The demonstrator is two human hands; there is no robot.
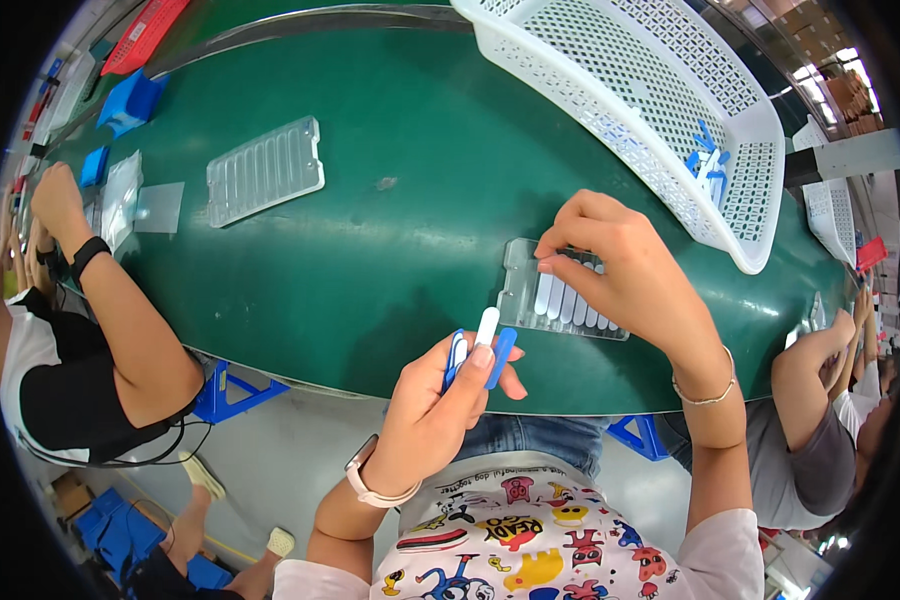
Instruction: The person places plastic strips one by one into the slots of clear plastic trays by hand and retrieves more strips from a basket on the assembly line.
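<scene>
My left hand (440,400) holds a small bunch of flat strips with rounded ends, some blue (501,358) and some white (487,325), pinched between thumb and fingers. To its right, a clear plastic tray (515,285) with slots lies on the green table, a row of white strips (567,304) side by side in it. My right hand (615,265) reaches over this tray, thumb and fingertips pinched at the upper end of the leftmost strip. The hand partly covers the tray's upper right.
A white perforated basket (610,120) at the far right holds several blue and white strips (708,165). Another clear slotted tray (265,172) lies left of the middle. Plastic bags (122,200) and blue holders (132,103) are farther left. Co-workers sit on both sides.
</scene>
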